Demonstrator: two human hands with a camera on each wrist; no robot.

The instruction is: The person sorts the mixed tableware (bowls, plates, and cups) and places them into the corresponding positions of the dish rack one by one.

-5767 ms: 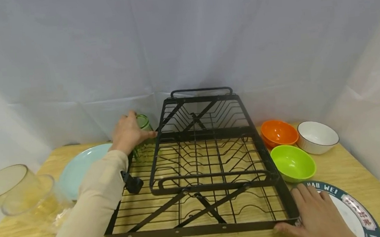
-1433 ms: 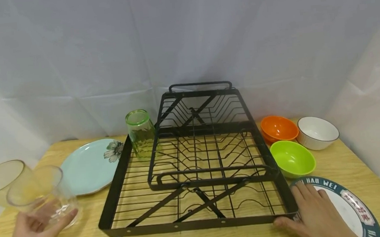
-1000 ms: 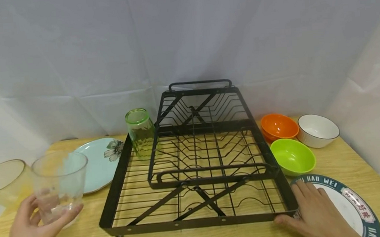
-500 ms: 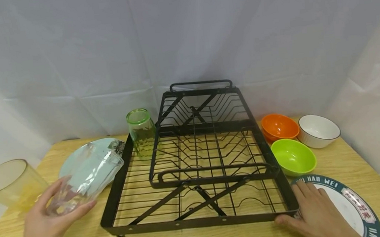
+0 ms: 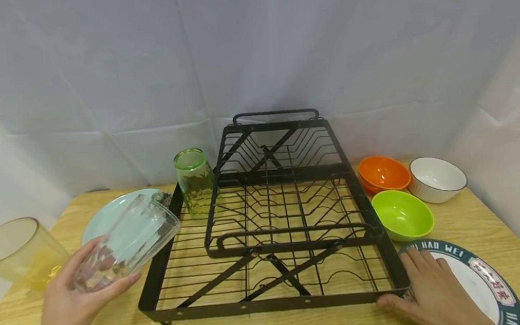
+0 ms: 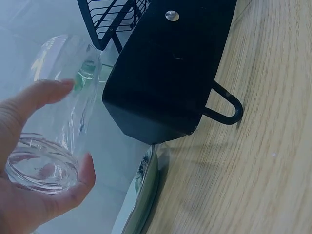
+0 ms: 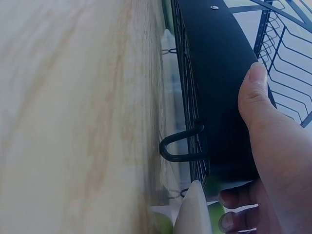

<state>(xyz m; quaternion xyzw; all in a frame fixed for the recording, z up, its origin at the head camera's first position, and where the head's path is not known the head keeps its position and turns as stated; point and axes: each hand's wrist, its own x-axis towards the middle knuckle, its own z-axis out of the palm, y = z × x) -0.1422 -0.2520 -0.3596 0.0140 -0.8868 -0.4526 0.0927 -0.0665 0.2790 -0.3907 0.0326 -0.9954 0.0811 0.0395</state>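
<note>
My left hand holds a clear drinking glass near its base, tilted with its mouth toward the rack. In the left wrist view, thumb and fingers wrap the lower part of the glass, off the table. My right hand grips the front right corner of the black two-tier dish rack. In the right wrist view the thumb lies on the rack's outer wall, with fingertips curled at the corner. A green glass stands upside down at the rack's back left.
Left of the rack are a yellowish glass and a pale blue plate with a flower print. On the right sit an orange bowl, a lime green bowl, a white bowl and a green-rimmed plate.
My left hand has let go of the green glass on the rack. It has since picked up the clear glass and tipped it rightward. The right hand stays at the rack corner.
</note>
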